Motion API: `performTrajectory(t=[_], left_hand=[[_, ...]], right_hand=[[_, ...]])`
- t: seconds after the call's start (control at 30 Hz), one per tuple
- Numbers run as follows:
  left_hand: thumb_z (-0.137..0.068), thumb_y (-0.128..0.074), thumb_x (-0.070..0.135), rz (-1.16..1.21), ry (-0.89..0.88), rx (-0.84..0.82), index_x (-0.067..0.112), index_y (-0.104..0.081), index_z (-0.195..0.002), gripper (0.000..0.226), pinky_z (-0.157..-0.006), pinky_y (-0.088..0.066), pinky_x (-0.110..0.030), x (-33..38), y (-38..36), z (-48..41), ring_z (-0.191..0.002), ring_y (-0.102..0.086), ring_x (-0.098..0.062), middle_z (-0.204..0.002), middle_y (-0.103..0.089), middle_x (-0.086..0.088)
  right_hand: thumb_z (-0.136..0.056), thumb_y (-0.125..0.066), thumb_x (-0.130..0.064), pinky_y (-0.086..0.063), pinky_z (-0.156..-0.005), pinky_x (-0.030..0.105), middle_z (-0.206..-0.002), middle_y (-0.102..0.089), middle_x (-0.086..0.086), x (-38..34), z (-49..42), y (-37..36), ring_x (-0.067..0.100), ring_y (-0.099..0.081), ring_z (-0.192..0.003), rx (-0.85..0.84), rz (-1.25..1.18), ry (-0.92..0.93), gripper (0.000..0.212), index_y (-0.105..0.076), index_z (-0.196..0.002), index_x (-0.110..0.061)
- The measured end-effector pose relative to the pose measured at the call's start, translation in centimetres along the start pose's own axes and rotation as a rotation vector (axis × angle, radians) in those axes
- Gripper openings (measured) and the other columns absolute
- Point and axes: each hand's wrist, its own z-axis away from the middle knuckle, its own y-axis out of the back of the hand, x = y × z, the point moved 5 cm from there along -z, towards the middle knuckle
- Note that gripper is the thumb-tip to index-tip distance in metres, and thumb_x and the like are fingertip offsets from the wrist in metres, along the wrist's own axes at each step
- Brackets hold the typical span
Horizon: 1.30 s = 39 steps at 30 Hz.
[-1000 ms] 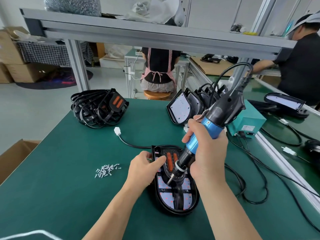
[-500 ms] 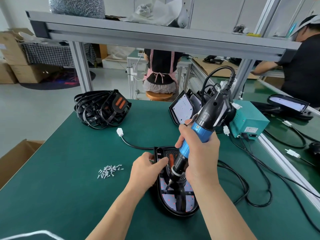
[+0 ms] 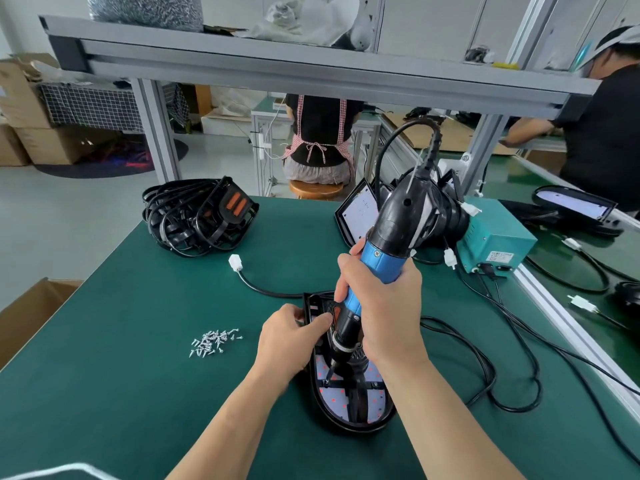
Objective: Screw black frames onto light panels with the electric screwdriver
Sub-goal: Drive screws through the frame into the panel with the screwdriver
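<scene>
Near the front edge of the desk (image 3: pixel 121 341), about its middle: grasps the electric screwdriver (image 3: pixel 388 244) with the right grip (image 3: pixel 384 313), fingers wrapped tight round the blue barrel, the tool tilted so its black top and cord lean away to the far right. Sets the bit tip down on the left side of the black frame (image 3: pixel 356 400), about halfway along it. Steadies that frame with the left grip (image 3: pixel 287 341), thumb and fingers pinching its far-left corner, just beside the tool's nose.

Under the frame, the light panel (image 3: pixel 332 400), flat on the desk, rounded end toward the front edge, white face dotted with red between the frame's ribs. From its far end, a black cable (image 3: pixel 263 289) running left to a white connector (image 3: pixel 235 262). Left of the panel, well apart, a loose heap of small silver screws (image 3: pixel 214 342).

Toward the far-left corner, a stack of black frames (image 3: pixel 197 220), two orange bars on the top one. At the far edge, right of middle, more panels (image 3: pixel 360 213) standing on edge, partly hidden behind the screwdriver. Near the right edge, a teal power box (image 3: pixel 495 242), with black cords (image 3: pixel 485 375) looping across the desk. Above the far edge, a grey metal shelf (image 3: pixel 277 64). Beyond it, a seated person in a checked apron (image 3: pixel 322 133), back turned; at far right, another person in black (image 3: pixel 602 133).
</scene>
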Motion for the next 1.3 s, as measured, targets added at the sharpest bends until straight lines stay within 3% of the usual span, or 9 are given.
performTrajectory(t=[0.17,0.4,0.6,0.7,0.8,0.9,1.0,1.13,1.3], left_hand=[[-0.058,-0.060,0.057,0.002,0.032,-0.028,0.013,-0.051,-0.073,0.047,-0.053,-0.033,-0.030,0.3,-0.1,0.3,-0.058,-0.043,-0.014,-0.066,-0.051,0.005],[-0.081,-0.071,0.048,-0.035,0.021,-0.040,0.014,-0.050,-0.072,0.041,-0.054,-0.032,-0.030,0.0,-0.2,0.2,-0.057,-0.043,-0.015,-0.064,-0.051,0.006],[-0.077,-0.073,0.053,-0.021,0.016,-0.068,0.019,-0.049,-0.070,0.042,-0.053,-0.034,-0.030,0.3,-0.2,0.2,-0.058,-0.047,-0.013,-0.064,-0.054,0.009],[-0.081,-0.072,0.050,-0.021,0.033,-0.066,0.018,-0.057,-0.077,0.036,-0.054,-0.040,-0.029,0.2,0.0,0.1,-0.064,-0.057,-0.014,-0.068,-0.064,0.007],[-0.088,-0.060,0.059,-0.081,-0.015,-0.027,0.019,-0.063,-0.085,0.041,-0.056,-0.042,-0.028,0.5,0.8,0.7,-0.067,-0.060,-0.011,-0.068,-0.063,0.009],[-0.094,-0.051,0.053,-0.339,-0.200,0.234,0.028,-0.062,-0.086,0.029,-0.060,-0.039,-0.030,0.1,3.6,2.2,-0.069,-0.059,-0.016,-0.064,-0.055,0.011],[-0.088,-0.067,0.025,-0.575,-0.372,0.490,0.026,-0.069,-0.087,0.002,-0.066,-0.040,-0.030,-0.4,7.1,3.2,-0.083,-0.056,-0.018,-0.080,-0.054,0.012],[-0.074,-0.060,0.024,-0.683,-0.417,0.433,0.019,-0.075,-0.089,0.022,-0.085,-0.036,-0.037,-2.0,9.4,2.8,-0.095,-0.046,-0.025,-0.094,-0.055,0.002],[-0.070,-0.056,0.026,-0.697,-0.391,0.412,0.023,-0.072,-0.080,0.018,-0.086,-0.026,-0.034,-3.2,9.7,3.1,-0.096,-0.039,-0.021,-0.094,-0.051,0.006]], right_hand=[[-0.075,-0.062,-0.004,-0.041,-0.049,0.021,-0.050,-0.048,0.005,0.5,-0.3,-0.8,0.015,-0.046,-0.042,-0.089,0.015,-0.014,0.014,-0.049,-0.075,-0.007],[-0.073,-0.066,-0.012,-0.039,-0.051,0.024,-0.048,-0.049,0.008,0.9,-0.1,-0.9,0.018,-0.044,-0.045,-0.198,-0.015,-0.058,0.011,-0.057,-0.076,-0.018],[-0.071,-0.068,-0.016,-0.043,-0.056,0.025,-0.052,-0.049,0.008,-0.7,-0.3,0.2,0.020,-0.045,-0.049,-0.223,-0.115,-0.036,0.011,-0.066,-0.075,-0.026],[-0.074,-0.066,-0.008,-0.043,-0.056,0.023,-0.054,-0.049,0.005,-2.0,-0.8,1.2,0.018,-0.046,-0.049,-0.149,-0.176,0.009,0.014,-0.063,-0.080,-0.020],[-0.079,-0.063,-0.005,-0.044,-0.055,0.023,-0.058,-0.051,0.001,-2.7,-1.2,3.1,0.015,-0.047,-0.050,0.042,-0.225,-0.001,0.011,-0.057,-0.082,-0.014],[-0.081,-0.067,-0.013,-0.045,-0.055,0.020,-0.064,-0.050,-0.001,-1.9,-0.8,5.7,0.013,-0.047,-0.054,0.263,-0.327,-0.092,0.009,-0.059,-0.082,-0.017],[-0.090,-0.065,-0.009,-0.045,-0.057,0.021,-0.068,-0.050,-0.003,-1.1,0.0,8.0,0.012,-0.049,-0.056,0.413,-0.351,-0.121,0.015,-0.058,-0.082,-0.019],[-0.091,-0.066,-0.012,-0.044,-0.062,0.023,-0.067,-0.052,-0.005,-0.5,0.6,8.9,0.012,-0.050,-0.056,0.480,-0.342,-0.155,0.016,-0.056,-0.083,-0.021],[-0.092,-0.065,-0.012,-0.044,-0.065,0.025,-0.066,-0.053,-0.005,-0.6,0.5,8.4,0.012,-0.051,-0.056,0.484,-0.354,-0.168,0.015,-0.057,-0.083,-0.021]])
